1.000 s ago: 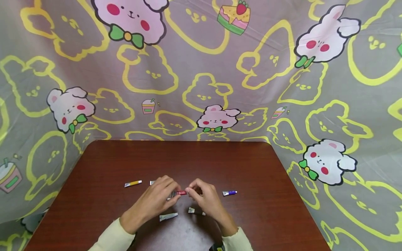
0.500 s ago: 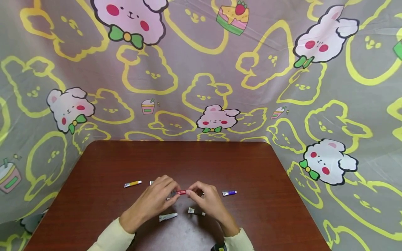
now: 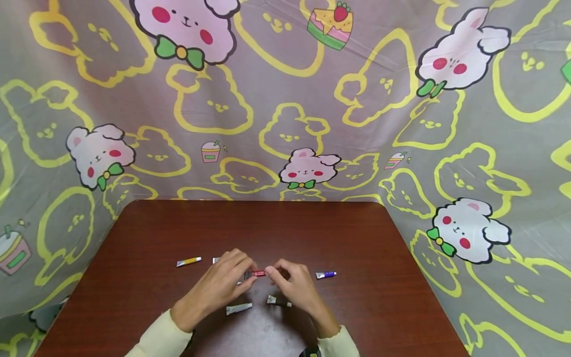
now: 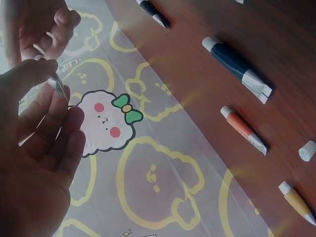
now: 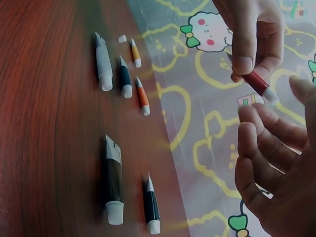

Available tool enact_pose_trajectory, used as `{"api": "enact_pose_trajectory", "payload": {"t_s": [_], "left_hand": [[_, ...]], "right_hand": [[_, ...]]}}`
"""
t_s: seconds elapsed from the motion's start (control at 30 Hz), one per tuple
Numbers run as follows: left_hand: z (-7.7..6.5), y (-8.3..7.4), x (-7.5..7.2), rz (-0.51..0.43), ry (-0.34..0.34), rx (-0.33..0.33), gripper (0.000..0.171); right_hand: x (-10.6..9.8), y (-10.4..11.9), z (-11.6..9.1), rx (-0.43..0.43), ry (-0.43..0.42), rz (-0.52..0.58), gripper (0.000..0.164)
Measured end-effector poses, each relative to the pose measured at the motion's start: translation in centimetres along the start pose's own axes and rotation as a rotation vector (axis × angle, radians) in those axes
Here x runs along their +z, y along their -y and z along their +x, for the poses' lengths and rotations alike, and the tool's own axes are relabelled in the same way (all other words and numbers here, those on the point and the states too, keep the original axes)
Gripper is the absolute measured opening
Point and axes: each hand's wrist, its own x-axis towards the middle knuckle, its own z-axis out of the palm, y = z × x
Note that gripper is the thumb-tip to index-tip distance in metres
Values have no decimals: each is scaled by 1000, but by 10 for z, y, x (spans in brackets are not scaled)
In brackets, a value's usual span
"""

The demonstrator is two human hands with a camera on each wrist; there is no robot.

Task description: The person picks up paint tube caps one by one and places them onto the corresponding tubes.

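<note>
My left hand (image 3: 225, 277) pinches a small red paint tube (image 5: 256, 84) between thumb and fingers, above the table. Only the crimped end of the tube (image 4: 60, 88) shows in the left wrist view. The tube's white cap (image 5: 270, 96) points toward my right hand (image 3: 292, 285). In the right wrist view, the right thumb (image 5: 300, 90) and fingertips (image 5: 253, 112) stand spread around the cap, with a gap beside the thumb. Whether a fingertip touches the cap, I cannot tell. Below the hands lie a white tube (image 3: 239, 308) and a black tube (image 3: 279, 301).
On the brown table (image 3: 285, 228), a yellow tube (image 3: 189, 261) lies left and a purple-blue tube (image 3: 326, 274) right. Dark blue (image 5: 125, 79) and orange (image 5: 142, 98) tubes lie near a small white cap-like piece (image 5: 122, 38). Patterned cloth (image 3: 250, 114) stands around the table.
The left hand and red tube stay almost in place. My right thumb and fingers have shifted slightly at the tube's cap end.
</note>
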Motion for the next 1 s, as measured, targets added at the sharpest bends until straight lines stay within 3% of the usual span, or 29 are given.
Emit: {"api": "enact_pose_trajectory", "payload": {"t_s": [0.07, 0.2, 0.33, 0.73, 1.0], "left_hand": [[-1, 1, 0, 4, 2, 0, 26], [-2, 2, 0, 11, 8, -4, 27], [-2, 2, 0, 16, 22, -9, 28], [0, 2, -2, 11, 50, -13, 25], [3, 1, 1, 17, 17, 30, 28]], "right_hand": [[-1, -1, -1, -26, -7, 11, 9], [-2, -4, -2, -97, -8, 46, 22], [-2, -4, -4, -143, -17, 51, 17], [2, -4, -4, -92, -40, 4, 4], [4, -7, -5, -92, -27, -4, 10]]}}
